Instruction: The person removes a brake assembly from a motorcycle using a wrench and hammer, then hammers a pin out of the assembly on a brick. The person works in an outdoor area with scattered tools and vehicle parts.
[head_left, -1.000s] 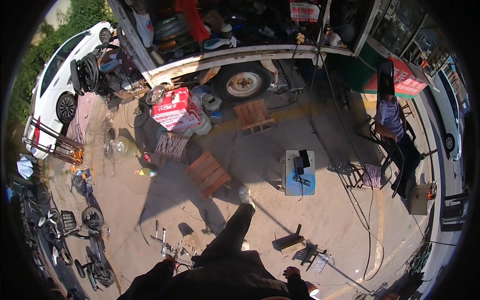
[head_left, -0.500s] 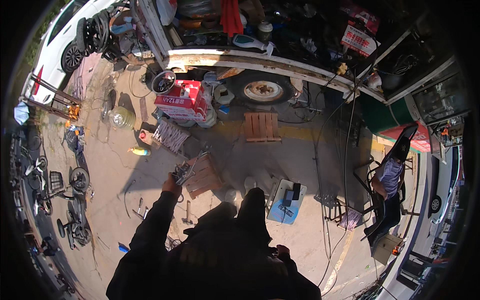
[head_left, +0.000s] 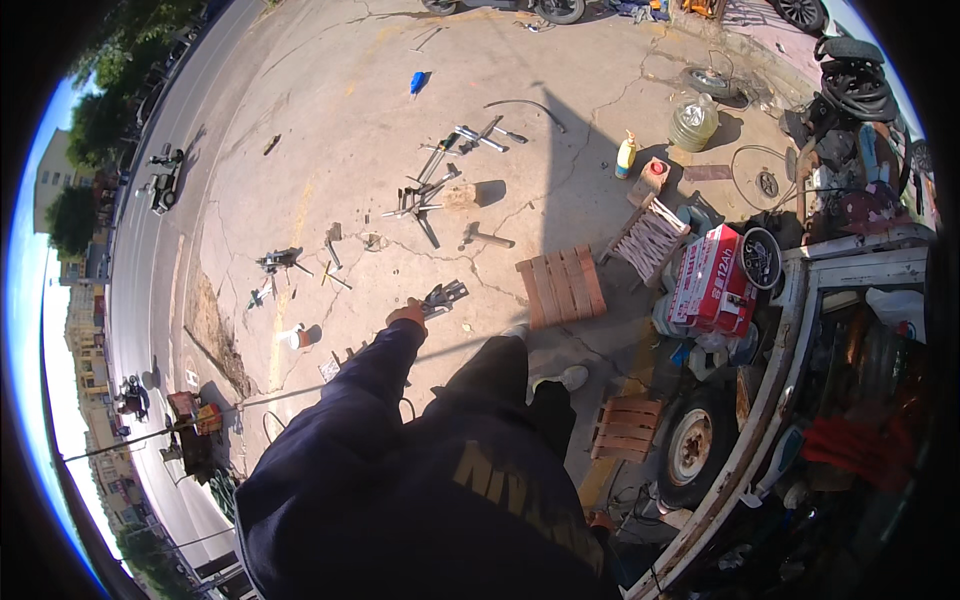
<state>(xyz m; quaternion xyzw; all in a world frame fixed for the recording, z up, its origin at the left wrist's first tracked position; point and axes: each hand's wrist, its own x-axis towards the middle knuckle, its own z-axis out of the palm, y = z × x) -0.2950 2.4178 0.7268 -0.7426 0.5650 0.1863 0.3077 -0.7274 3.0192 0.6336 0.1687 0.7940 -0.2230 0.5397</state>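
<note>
My left hand (head_left: 407,314) is stretched out over the sunlit concrete, closed around a bunch of grey metal hand tools (head_left: 444,297) that look like pliers. Beyond it lie a hammer (head_left: 487,237) with a wooden handle and a wood block (head_left: 461,196). Several metal tools (head_left: 415,202) are scattered past them. To the left of the hand is another small heap of tools (head_left: 281,260). Only a bit of my right hand (head_left: 601,520) shows, low beside my body; its fingers are mostly hidden.
Right of my feet stand slatted wooden stools (head_left: 562,287), a woven stool (head_left: 645,240) and a red box (head_left: 714,280). A wheel (head_left: 690,447) sits under a metal-framed stall (head_left: 745,455). A white cup (head_left: 298,337) stands on the left. A road (head_left: 165,255) runs along the far left.
My view has swung left. My left hand, still gripping the metal tools, has gone from beside the slatted stool to over the concrete on the left.
</note>
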